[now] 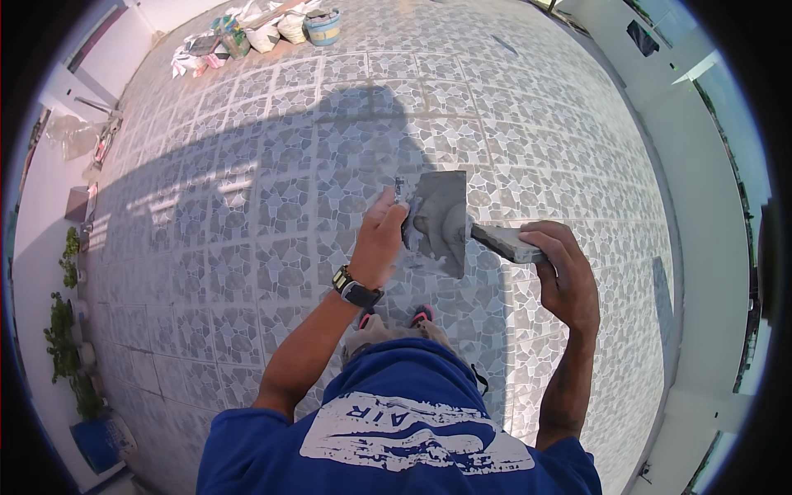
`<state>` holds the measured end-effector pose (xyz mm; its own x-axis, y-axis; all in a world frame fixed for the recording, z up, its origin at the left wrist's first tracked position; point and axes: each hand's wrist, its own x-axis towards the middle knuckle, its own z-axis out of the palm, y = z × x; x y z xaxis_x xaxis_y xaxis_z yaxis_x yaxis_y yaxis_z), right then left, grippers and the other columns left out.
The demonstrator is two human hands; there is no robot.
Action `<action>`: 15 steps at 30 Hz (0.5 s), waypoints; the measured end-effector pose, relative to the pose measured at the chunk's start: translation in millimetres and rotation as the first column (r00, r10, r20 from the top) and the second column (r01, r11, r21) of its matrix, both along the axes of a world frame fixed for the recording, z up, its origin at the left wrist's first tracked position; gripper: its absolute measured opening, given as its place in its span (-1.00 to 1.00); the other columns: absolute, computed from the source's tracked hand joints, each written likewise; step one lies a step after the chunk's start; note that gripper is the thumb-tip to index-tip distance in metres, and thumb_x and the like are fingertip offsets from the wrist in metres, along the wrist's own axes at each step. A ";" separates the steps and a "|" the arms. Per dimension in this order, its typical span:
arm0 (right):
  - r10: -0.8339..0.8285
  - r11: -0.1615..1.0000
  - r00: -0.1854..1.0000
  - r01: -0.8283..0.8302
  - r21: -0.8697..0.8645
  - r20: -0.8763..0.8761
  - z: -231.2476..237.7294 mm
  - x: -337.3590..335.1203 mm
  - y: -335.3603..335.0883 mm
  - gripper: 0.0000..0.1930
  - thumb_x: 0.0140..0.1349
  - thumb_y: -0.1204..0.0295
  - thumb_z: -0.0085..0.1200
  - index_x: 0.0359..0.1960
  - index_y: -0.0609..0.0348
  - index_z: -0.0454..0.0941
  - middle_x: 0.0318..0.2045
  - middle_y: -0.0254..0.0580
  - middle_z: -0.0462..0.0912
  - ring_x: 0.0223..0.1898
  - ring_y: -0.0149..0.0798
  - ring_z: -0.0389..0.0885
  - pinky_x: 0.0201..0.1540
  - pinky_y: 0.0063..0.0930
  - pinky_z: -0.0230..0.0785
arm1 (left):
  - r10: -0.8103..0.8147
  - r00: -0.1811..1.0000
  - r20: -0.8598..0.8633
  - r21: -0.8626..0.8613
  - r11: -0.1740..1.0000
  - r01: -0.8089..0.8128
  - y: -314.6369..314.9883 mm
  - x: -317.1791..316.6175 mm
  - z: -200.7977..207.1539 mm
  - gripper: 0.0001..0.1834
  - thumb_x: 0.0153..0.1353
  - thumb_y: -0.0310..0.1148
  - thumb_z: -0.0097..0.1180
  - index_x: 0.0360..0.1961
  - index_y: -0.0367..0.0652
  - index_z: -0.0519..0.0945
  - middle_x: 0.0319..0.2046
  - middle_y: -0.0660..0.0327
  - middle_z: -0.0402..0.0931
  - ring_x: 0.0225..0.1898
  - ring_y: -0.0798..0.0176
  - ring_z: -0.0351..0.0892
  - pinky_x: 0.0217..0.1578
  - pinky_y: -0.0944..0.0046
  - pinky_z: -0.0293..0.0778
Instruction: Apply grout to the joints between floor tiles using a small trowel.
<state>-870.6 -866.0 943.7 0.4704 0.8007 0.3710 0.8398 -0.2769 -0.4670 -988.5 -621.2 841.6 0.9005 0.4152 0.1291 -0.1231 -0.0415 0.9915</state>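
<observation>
My left hand (381, 235), with a wristwatch (355, 289) above it, is closed at the left side of a rectangular flat plastering trowel (452, 188). Wet grey mortar (436, 219) lies smeared across the trowel's face. To the right of it, my right hand (565, 268) grips a narrow, mortar-stained flat tool (513, 243) whose exact kind I cannot make out. The tool's left end comes close to the trowel's right edge; whether they touch is unclear. Both are held out in front of my body, above the tiled floor (280, 280).
Stuffed sacks (264, 37) and a blue-and-yellow bucket (323, 29) stand at the far left. Potted plants (62, 330) and a blue container (99, 441) line the left wall. A white wall (701, 206) bounds the right side. My shoes (422, 313) are below the trowel.
</observation>
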 end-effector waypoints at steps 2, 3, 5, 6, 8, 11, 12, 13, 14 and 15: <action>0.024 1.000 0.999 -0.024 -0.018 0.027 4.4 -1.6 3.0 -0.58 -0.01 0.72 0.08 -0.06 0.12 0.50 -0.11 -0.16 0.58 -0.03 -0.03 0.53 -0.04 -0.22 0.45 | 0.039 0.974 -0.221 -0.069 0.996 -0.055 -0.9 4.0 -2.7 -0.56 0.04 -0.60 0.07 0.01 -0.37 0.39 0.08 -0.26 0.38 0.17 -0.31 0.30 0.23 0.04 0.20; 0.041 0.999 0.998 -0.039 -0.035 0.056 5.9 -2.9 4.1 -0.57 -0.01 0.72 0.09 -0.06 0.11 0.49 -0.12 -0.17 0.58 -0.03 -0.03 0.53 -0.05 -0.21 0.45 | 0.044 0.973 -0.225 -0.072 0.996 -0.061 -2.2 2.5 -5.2 -0.56 0.04 -0.60 0.07 0.01 -0.37 0.39 0.08 -0.26 0.38 0.17 -0.31 0.30 0.23 0.04 0.20; 0.051 0.998 0.995 -0.047 -0.044 0.080 7.8 -5.2 6.7 -0.57 -0.03 0.72 0.10 -0.07 0.10 0.49 -0.12 -0.19 0.57 -0.02 -0.03 0.53 -0.06 -0.21 0.46 | 0.120 0.979 -0.163 0.253 0.964 -0.076 -5.2 0.6 -8.1 -0.61 0.17 -0.58 -0.03 0.05 -0.42 0.38 -0.08 -0.11 0.46 0.04 -0.12 0.44 0.14 0.16 0.29; 0.054 0.998 0.993 -0.049 -0.050 0.109 8.8 -6.4 7.7 -0.56 -0.06 0.72 0.11 -0.08 0.10 0.49 -0.12 -0.20 0.57 -0.02 -0.04 0.52 -0.06 -0.22 0.46 | 0.123 0.979 -0.165 0.251 0.965 -0.080 -7.3 2.2 -7.1 -0.61 0.17 -0.58 -0.03 0.05 -0.42 0.38 -0.08 -0.11 0.46 0.04 -0.12 0.44 0.14 0.16 0.29; 0.051 0.994 0.986 -0.035 -0.106 0.158 11.9 -11.6 9.2 -0.54 -0.09 0.73 0.12 -0.09 0.08 0.49 -0.12 -0.22 0.56 -0.01 -0.05 0.51 -0.05 -0.22 0.46 | 0.117 0.970 -0.214 -0.243 0.955 -0.169 -10.7 6.2 -2.1 -0.55 0.26 -0.44 -0.07 0.13 -0.48 0.33 -0.19 0.10 0.45 -0.15 0.20 0.45 -0.01 0.30 0.35; 0.056 0.978 0.966 -0.003 -0.206 0.252 16.7 -17.1 10.3 -0.52 -0.12 0.74 0.11 -0.09 0.06 0.49 -0.10 -0.25 0.53 0.02 -0.07 0.48 0.00 -0.21 0.44 | 0.044 0.981 -0.187 -0.364 0.925 -0.110 -11.4 5.3 -1.0 -0.48 0.33 -0.33 -0.13 0.18 -0.56 0.27 -0.21 0.23 0.43 -0.23 0.43 0.33 -0.12 0.39 0.34; 0.064 0.968 0.953 0.013 -0.252 0.295 17.0 -19.3 10.6 -0.52 -0.13 0.74 0.10 -0.10 0.05 0.48 -0.09 -0.26 0.52 0.04 -0.08 0.47 0.03 -0.21 0.42 | 0.045 0.981 -0.189 -0.363 0.925 -0.112 -11.6 4.8 -0.5 -0.48 0.33 -0.33 -0.13 0.18 -0.56 0.27 -0.21 0.23 0.43 -0.23 0.43 0.33 -0.12 0.39 0.34; 0.065 0.968 0.954 0.011 -0.251 0.292 16.6 -21.6 11.3 -0.52 -0.13 0.74 0.10 -0.10 0.05 0.48 -0.09 -0.26 0.52 0.04 -0.08 0.47 0.03 -0.21 0.42 | 0.064 0.985 -0.159 -0.323 0.940 -0.113 -11.8 4.8 0.3 -0.44 0.31 -0.35 -0.12 0.22 -0.56 0.20 -0.40 0.35 0.29 -0.39 0.53 0.20 -0.34 0.45 0.22; 0.054 0.956 0.952 0.037 -0.291 0.302 16.2 -23.9 11.9 -0.52 -0.12 0.73 0.09 -0.09 0.04 0.48 -0.07 -0.27 0.51 0.07 -0.08 0.45 0.06 -0.19 0.40 | 0.080 0.989 -0.126 -0.284 0.952 -0.113 -12.6 5.3 0.7 -0.40 0.30 -0.38 -0.11 0.27 -0.56 0.14 -0.59 0.48 0.15 -0.55 0.63 0.08 -0.57 0.51 0.11; 0.045 0.942 0.949 0.064 -0.329 0.312 16.0 -25.8 12.2 -0.53 -0.11 0.73 0.08 -0.09 0.04 0.48 -0.06 -0.27 0.50 0.09 -0.09 0.43 0.09 -0.18 0.37 | 0.078 0.989 -0.127 -0.283 0.952 -0.112 -13.8 5.3 1.1 -0.40 0.30 -0.38 -0.11 0.27 -0.56 0.14 -0.59 0.48 0.15 -0.55 0.63 0.08 -0.57 0.51 0.11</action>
